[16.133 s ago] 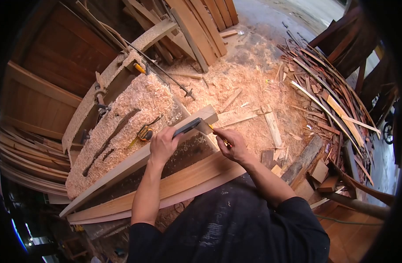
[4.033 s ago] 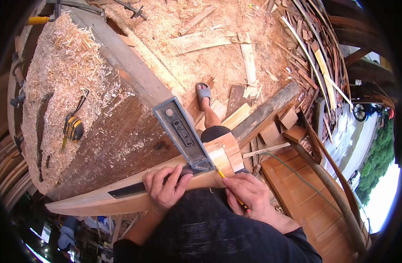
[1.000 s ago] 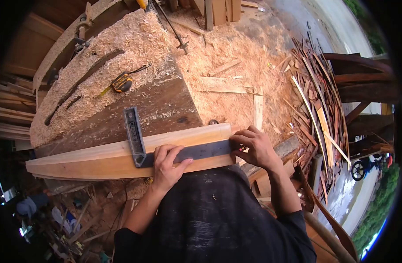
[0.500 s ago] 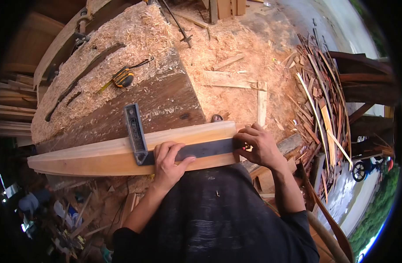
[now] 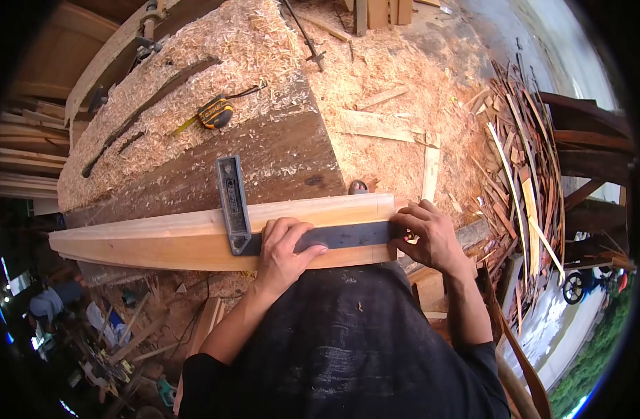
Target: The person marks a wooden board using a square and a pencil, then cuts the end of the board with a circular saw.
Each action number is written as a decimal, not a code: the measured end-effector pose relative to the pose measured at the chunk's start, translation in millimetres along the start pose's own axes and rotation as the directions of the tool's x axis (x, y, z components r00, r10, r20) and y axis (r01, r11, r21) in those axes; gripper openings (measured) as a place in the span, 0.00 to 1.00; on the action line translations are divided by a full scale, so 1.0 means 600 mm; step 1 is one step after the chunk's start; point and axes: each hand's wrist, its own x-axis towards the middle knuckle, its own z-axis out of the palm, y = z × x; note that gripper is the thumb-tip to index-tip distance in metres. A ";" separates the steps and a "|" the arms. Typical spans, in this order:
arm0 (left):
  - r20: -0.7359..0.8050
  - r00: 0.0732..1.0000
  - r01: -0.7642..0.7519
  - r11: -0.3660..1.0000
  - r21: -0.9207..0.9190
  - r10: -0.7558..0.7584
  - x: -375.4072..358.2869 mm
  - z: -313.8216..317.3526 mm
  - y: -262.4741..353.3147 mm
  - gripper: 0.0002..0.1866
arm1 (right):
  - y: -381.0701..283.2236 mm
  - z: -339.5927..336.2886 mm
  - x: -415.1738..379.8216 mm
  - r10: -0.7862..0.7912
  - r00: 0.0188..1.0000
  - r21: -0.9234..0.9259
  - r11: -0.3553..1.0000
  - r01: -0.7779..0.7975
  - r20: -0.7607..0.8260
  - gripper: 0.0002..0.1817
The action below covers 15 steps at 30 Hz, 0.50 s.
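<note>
A long, tapered piece of pale wood (image 5: 159, 250) lies across in front of me, seemingly of layered boards. On it rests a try square (image 5: 233, 202), its dark blade running lengthwise and its grey handle pointing away from me. My left hand (image 5: 284, 255) is closed over the blade near the handle, thumb and fingers pressing on it. At the wood's right end, my right hand (image 5: 432, 237) pinches a slim pencil, mostly hidden by the fingers, close to the blade's tip. A faint line crosses the wood near that end.
Behind the wood, a shavings-covered workbench (image 5: 278, 150) carries a yellow-and-black tape measure (image 5: 215, 112). A heap of wood offcuts (image 5: 522, 167) lies to the right. Sawdust and loose strips cover the floor. At lower left, a person (image 5: 54, 300) is bent over among scraps.
The whole view has shifted, so the scene sits slightly further right. Both hands keep nearly the same places on the wood and square; less of the pencil shows between my right fingers.
</note>
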 end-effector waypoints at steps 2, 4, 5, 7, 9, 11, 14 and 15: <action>0.006 1.000 0.013 1.000 -0.007 -0.013 0.002 -0.002 0.001 0.24 | -0.003 -0.001 -0.001 0.003 1.000 -0.006 1.000 -0.003 -0.002 0.23; 0.013 1.000 0.024 1.000 -0.012 -0.024 0.005 -0.003 0.004 0.24 | -0.003 -0.002 -0.001 0.003 1.000 -0.008 1.000 -0.004 -0.008 0.23; 0.019 0.999 0.030 0.999 -0.012 -0.030 0.005 -0.004 0.005 0.24 | -0.002 0.001 -0.002 0.002 1.000 -0.006 1.000 -0.002 -0.013 0.23; 0.019 0.999 0.037 0.999 -0.021 -0.037 0.004 -0.003 0.005 0.24 | -0.002 0.000 -0.004 0.014 1.000 -0.011 1.000 -0.014 -0.007 0.24; 0.008 0.999 0.044 0.998 -0.037 -0.043 0.002 -0.001 0.003 0.23 | -0.003 -0.002 -0.004 0.037 0.999 -0.024 0.999 -0.036 0.020 0.24; 0.013 0.999 0.033 0.999 -0.028 -0.033 0.002 -0.001 0.003 0.23 | -0.004 -0.002 -0.004 0.029 0.999 -0.021 0.999 -0.029 0.013 0.23; 0.018 0.999 0.028 0.999 -0.020 -0.028 0.004 -0.004 0.005 0.23 | -0.005 -0.002 -0.004 0.022 1.000 -0.023 0.999 -0.021 0.008 0.23; 0.019 0.999 0.028 0.999 -0.018 -0.027 0.005 -0.004 0.006 0.23 | -0.005 -0.002 -0.004 0.020 1.000 -0.025 0.999 -0.020 0.007 0.23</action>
